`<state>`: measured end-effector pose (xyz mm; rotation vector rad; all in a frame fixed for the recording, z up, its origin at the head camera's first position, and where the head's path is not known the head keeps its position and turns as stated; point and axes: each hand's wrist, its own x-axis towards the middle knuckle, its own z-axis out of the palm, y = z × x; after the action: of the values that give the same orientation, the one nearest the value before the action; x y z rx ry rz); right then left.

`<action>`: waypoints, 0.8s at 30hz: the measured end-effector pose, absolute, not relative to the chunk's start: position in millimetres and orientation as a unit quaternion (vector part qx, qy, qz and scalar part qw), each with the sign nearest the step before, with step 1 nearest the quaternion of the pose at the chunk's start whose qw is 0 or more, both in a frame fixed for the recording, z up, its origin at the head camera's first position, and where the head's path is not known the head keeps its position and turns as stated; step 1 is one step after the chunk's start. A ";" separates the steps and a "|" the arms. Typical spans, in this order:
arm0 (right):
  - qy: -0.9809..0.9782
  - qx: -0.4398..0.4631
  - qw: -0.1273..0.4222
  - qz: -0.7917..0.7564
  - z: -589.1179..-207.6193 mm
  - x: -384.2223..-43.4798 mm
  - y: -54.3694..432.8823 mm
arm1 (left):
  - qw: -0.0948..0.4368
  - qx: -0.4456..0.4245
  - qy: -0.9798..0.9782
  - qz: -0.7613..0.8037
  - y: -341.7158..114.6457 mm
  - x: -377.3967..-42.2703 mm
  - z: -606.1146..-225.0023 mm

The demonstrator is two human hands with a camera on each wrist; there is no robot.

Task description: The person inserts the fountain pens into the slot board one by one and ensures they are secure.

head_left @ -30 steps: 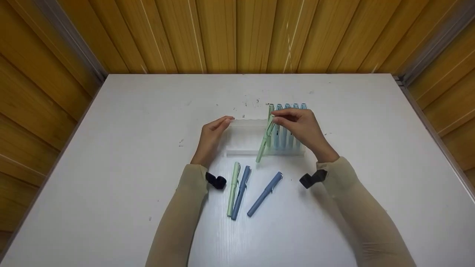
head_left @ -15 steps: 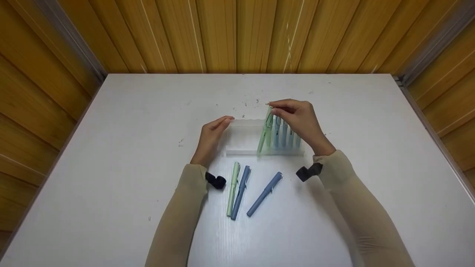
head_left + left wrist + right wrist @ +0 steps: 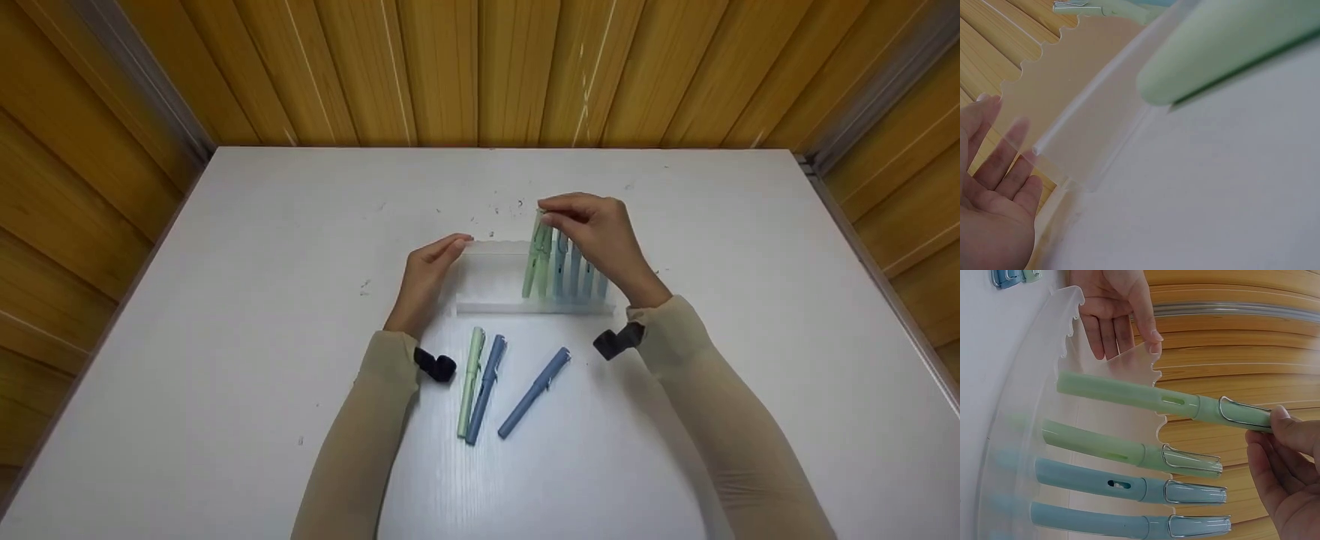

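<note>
My right hand (image 3: 600, 225) pinches a light green fountain pen (image 3: 1129, 394) by its capped end, between thumb and fingers. The pen slants over a clear scalloped pen rack (image 3: 491, 274), its lower end at the front ledge. Beside it in the rack lie another green pen (image 3: 1095, 444) and several light blue pens (image 3: 1092, 481), caps upward. At the rack's left end, my left hand (image 3: 431, 274) holds the upper edge between thumb and fingers. In the left wrist view some fingers (image 3: 1010, 152) show behind the clear panel. The right hand partly covers the racked caps in the head view.
Loose on the white table (image 3: 247, 360), in front of the rack, lie a green pen (image 3: 470, 382) and two darker blue pens, one beside it (image 3: 487, 390) and one apart to the right (image 3: 534, 392). A wood-slat wall (image 3: 510, 75) stands behind the table.
My right hand has moved away from me and slightly left. The pinched pen's lower end has gone from in front of the rack to its ledge. The left hand stays put.
</note>
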<state>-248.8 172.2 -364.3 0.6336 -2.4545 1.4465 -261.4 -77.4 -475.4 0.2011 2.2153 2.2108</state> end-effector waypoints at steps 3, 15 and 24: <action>-0.841 0.217 0.111 0.482 -365.8 -249.7 171.5 | -0.001 0.065 0.707 0.704 -77.7 -261.0 -475.6; -0.857 0.215 0.105 0.456 -367.6 -251.4 169.2 | 0.000 0.066 0.699 0.712 -78.3 -260.2 -475.3; -0.874 0.210 0.105 0.425 -371.8 -253.0 167.3 | 0.001 0.069 0.696 0.715 -77.6 -260.9 -476.9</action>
<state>-253.0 167.3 -371.8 0.6180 -2.5774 1.2515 -260.9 -77.6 -476.9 0.2161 2.1839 2.2441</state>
